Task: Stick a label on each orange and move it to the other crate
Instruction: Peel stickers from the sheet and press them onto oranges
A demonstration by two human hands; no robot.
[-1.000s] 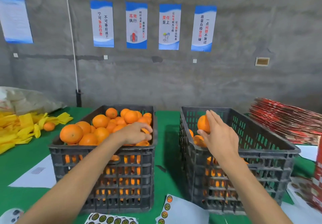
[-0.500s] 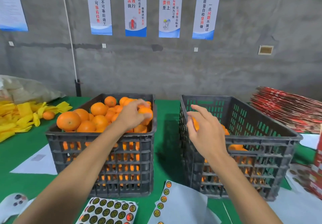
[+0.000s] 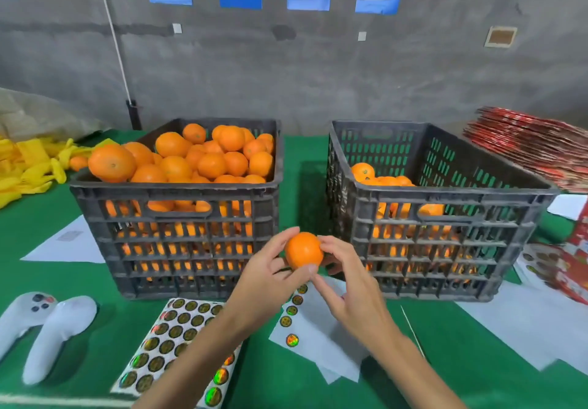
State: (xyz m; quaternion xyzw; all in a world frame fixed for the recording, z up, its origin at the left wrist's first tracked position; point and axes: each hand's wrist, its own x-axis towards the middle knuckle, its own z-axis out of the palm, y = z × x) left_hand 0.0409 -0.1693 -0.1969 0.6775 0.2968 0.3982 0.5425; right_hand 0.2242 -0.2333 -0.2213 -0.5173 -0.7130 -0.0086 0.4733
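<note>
Both hands, left hand (image 3: pixel 270 273) and right hand (image 3: pixel 346 284), grasp one orange (image 3: pixel 304 249) by its sides near bench front edge; light, firm, smooth.

Left hand (image 3: pixel 267 276) and right hand (image 3: pixel 346 284) raised together, fingers (image 3: pixel 331 244) curled, apparently both gripping.

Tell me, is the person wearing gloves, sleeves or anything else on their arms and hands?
No. The left hand and right hand are bare, with no gloves, rings or watch showing. Both forearms are uncovered as far as the picture's lower edge, so no sleeves show. The fingers have short, plain nails.
</note>
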